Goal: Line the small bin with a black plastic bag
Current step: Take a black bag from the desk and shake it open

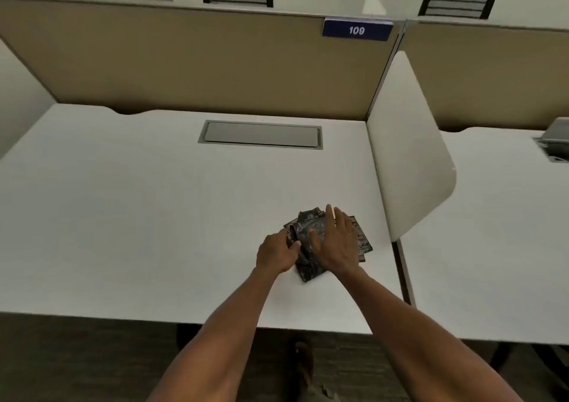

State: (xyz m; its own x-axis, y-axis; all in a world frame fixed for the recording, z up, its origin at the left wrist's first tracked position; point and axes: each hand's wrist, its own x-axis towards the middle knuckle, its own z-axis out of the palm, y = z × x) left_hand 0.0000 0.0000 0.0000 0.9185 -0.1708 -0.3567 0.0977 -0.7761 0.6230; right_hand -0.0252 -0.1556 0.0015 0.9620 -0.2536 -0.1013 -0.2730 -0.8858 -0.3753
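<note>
Both forearms reach over white desk [138,216]. Folded black bag [311,232] lies flat near desk's right edge. L hand [277,255] pinches its left edge w/ curled fingers; R hand [337,244] open, fingers spread, palm on top.

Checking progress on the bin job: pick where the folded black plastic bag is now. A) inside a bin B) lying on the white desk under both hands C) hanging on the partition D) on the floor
B: the folded black plastic bag lies on the white desk, with the left hand and right hand on it.
</note>
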